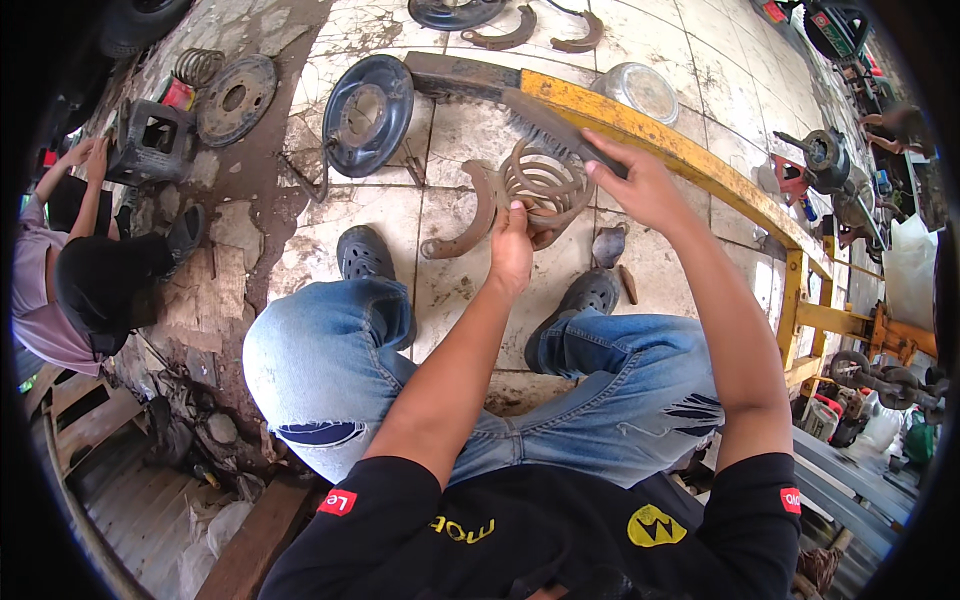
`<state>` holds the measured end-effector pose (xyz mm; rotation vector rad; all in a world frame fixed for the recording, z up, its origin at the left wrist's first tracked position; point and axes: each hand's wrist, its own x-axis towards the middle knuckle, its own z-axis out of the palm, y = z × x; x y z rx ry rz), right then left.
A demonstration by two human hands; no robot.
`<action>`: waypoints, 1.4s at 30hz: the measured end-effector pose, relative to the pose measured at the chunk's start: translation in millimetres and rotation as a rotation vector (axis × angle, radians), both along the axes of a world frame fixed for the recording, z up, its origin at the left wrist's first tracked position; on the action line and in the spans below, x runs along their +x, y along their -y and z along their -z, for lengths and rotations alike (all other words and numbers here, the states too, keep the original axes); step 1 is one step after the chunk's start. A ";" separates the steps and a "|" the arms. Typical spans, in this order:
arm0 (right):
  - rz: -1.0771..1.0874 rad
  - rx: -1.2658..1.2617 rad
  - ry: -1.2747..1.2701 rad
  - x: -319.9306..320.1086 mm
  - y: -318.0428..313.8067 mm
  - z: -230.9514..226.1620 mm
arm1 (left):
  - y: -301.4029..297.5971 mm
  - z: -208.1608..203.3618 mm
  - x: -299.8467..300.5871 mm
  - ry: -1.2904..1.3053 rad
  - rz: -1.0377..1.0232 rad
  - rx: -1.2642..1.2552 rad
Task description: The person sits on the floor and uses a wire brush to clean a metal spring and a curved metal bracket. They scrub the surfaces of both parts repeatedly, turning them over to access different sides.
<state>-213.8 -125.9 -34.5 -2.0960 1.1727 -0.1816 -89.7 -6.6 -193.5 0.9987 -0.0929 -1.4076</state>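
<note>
My left hand (515,243) is closed round the near side of a rusty coil spring (543,180), which it holds just above the tiled floor. In my right hand (632,178) is the handle of a wire brush (560,130), its dark bristles against or very close to the spring's upper coils; contact is hard to tell. Left of the spring lies a rusty curved brake shoe (468,215). A small dark metal piece (608,246) rests beside my right shoe.
A yellow metal beam (680,147) runs across the floor beyond my hands. A black round plate (368,115) leans near its left end, and a round silver lid-like piece (640,92) lies behind it. At far left another person (70,250) sits by a dark crate (150,140).
</note>
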 end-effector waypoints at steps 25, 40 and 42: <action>0.053 -0.002 0.055 -39.2 20.9 18.4 | 12.2 -4.5 13.9 0.093 0.112 0.039; 0.237 0.092 0.046 -37.6 27.0 -2.1 | -0.2 -17.3 -15.9 0.006 0.166 -0.003; 0.140 0.094 0.101 -37.4 25.4 5.7 | 2.5 -15.7 -16.0 0.046 0.195 -0.008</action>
